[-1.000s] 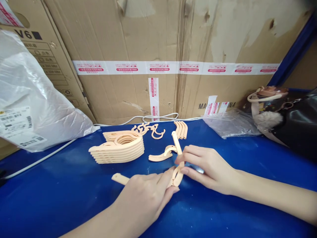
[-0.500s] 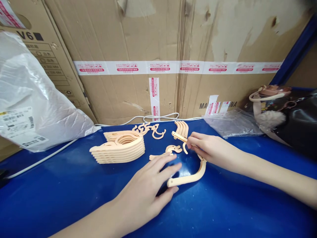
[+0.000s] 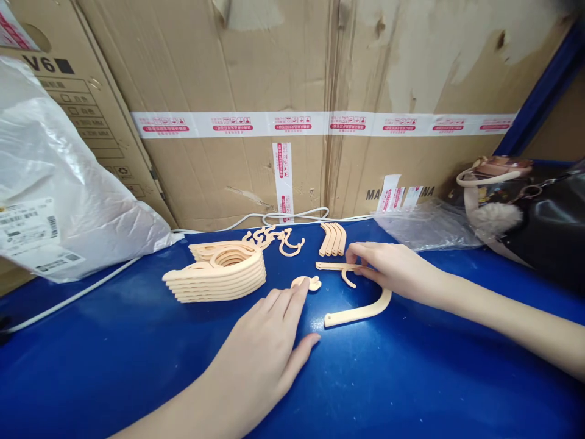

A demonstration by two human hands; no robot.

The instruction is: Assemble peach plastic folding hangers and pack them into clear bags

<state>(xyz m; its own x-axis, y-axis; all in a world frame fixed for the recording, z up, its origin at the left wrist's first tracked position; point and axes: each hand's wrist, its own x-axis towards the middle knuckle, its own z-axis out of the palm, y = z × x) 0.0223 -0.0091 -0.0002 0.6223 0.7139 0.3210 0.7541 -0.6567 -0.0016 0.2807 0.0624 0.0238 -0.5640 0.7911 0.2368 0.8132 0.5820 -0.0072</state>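
My left hand (image 3: pixel 269 341) lies low over the blue table, fingers stretched out and thumb apart. Its index fingertip touches a small cream plastic piece (image 3: pixel 315 283), partly covered by the fingers. My right hand (image 3: pixel 388 267) is closed on a cream folding hanger, whose straight-looking arm (image 3: pixel 331 266) points left from the fingertips. Below that arm shows a curved hook (image 3: pixel 349 280), and a bent arm (image 3: pixel 359 314) reaches toward me. The hand hides where these parts meet. A stack of cream folded hangers (image 3: pixel 219 283) stands to the left.
Behind the hands lie several loose hooks (image 3: pixel 292 247) and a row of curved arms (image 3: pixel 333 239). Cardboard boxes (image 3: pixel 228 177) form the back wall, with a white cable (image 3: pixel 297 214) along it. A white plastic parcel (image 3: pixel 77 183) is at left; clear plastic (image 3: pixel 425 225) and a black bag (image 3: pixel 553 219) are at right.
My left hand has left the hanger's bent arm and moved onto the small piece, which has shifted slightly. My right hand has lowered the hanger, and its bent arm has moved right.
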